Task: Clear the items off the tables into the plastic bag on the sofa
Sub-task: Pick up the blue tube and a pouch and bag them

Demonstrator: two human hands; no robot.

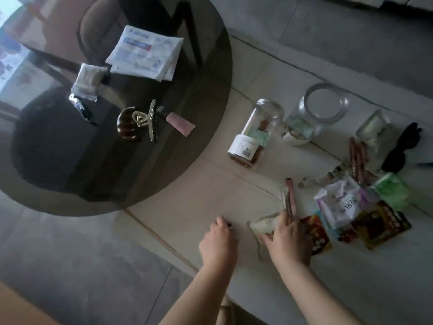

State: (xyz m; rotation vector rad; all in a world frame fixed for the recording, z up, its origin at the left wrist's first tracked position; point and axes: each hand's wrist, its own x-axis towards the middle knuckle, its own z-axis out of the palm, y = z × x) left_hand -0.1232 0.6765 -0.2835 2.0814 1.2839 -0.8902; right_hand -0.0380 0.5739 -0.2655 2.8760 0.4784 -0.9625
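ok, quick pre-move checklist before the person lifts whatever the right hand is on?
1. Right hand on an item: ok, its fingers rest on a crumpled pale wrapper and a pinkish stick.
2. Grip closed and secure: cannot tell, blurred.
3. Left hand free: cannot tell, it is curled; something dark shows at the fingertips.
4. Plastic bag and sofa in view: not ok, neither is visible.
5. Pale table cleared: not ok, jars and snack packets remain.
6. Dark glass table cleared: not ok, hair clips and white packets remain.
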